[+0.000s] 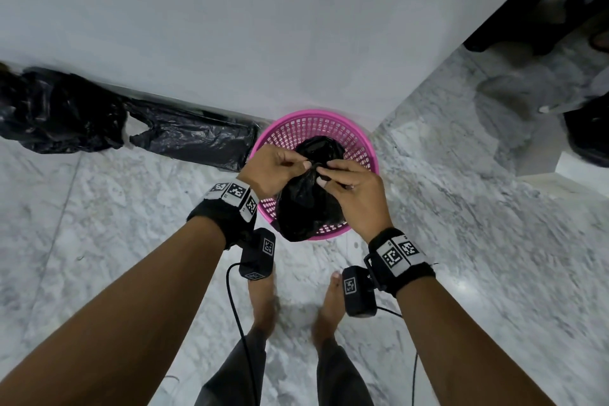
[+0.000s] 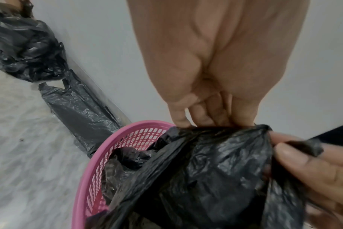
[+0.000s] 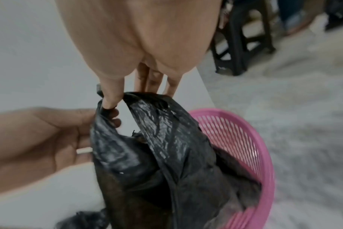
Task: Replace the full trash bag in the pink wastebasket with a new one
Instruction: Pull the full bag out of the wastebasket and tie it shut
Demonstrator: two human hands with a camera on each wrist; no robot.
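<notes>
Both grips closed: left hand (image 1: pixel 275 168) and right hand (image 1: pixel 354 188) pinching the gathered top of the crumpled black plastic trash bag (image 1: pixel 308 208), hanging partly inside the round pink plastic mesh wastebasket (image 1: pixel 359 142).

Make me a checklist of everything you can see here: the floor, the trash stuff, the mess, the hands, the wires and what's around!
Surface: grey-white marble floor.
Job's things: pink wastebasket by the wall; full black bag gathered at its top, hanging over the basket's near rim; flat black bag on the floor along the wall.
Clutter: crumpled black bag further left.
Grippers: left hand and right hand both pinch the gathered bag top.
Cables: black cables hang from the wrist cameras.
Surroundings: white wall; dark stool; bare feet.
</notes>
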